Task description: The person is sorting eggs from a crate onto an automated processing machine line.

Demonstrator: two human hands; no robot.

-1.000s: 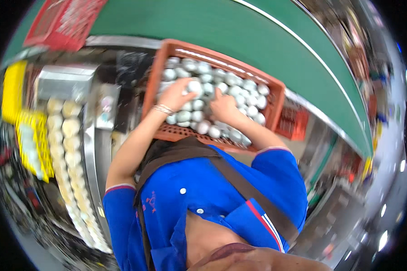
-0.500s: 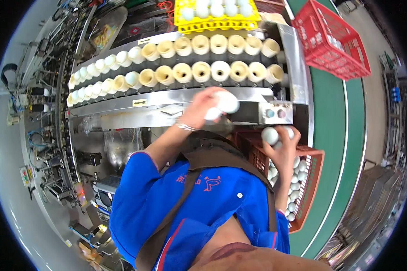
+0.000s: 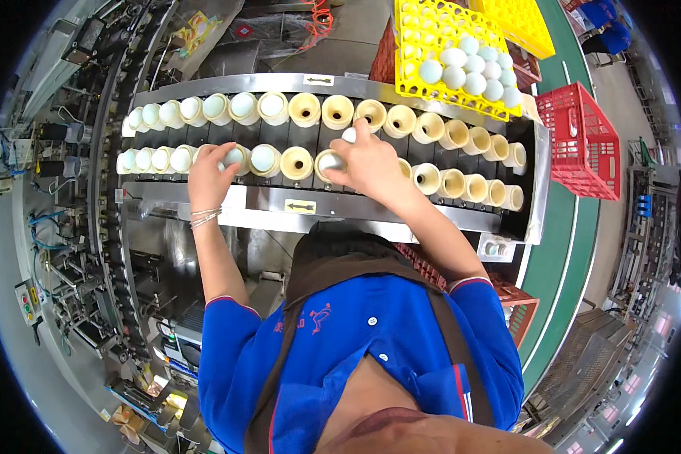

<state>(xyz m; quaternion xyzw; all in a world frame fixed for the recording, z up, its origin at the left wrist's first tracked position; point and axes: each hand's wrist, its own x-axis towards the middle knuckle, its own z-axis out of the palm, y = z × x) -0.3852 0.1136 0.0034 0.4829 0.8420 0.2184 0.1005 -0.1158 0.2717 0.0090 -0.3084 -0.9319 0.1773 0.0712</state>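
Two rows of cream cups [image 3: 304, 111] run along a dark conveyor in front of me; pale eggs [image 3: 263, 158] sit in those toward the left, and several toward the right hold none. My left hand [image 3: 210, 178] curls over the near row, thumb and fingers around an egg partly hidden by them, beside another egg [image 3: 236, 157] in its cup. My right hand [image 3: 367, 160] is closed around a white egg [image 3: 349, 135] between the rows. Its thumb is at an egg [image 3: 331, 162] lying in a near-row cup.
Beyond the conveyor's metal rail, a yellow egg tray [image 3: 418, 90] carries several eggs. A red crate [image 3: 583, 136] stands on the green belt [image 3: 556, 227] at right. Another red crate [image 3: 518, 306] sits low beside my right arm. A person in blue [image 3: 613, 38] is at the far right.
Both hands have moved forward over the conveyor cups, the right from above the low crate. The view has shifted, and more cups toward the middle hold eggs.
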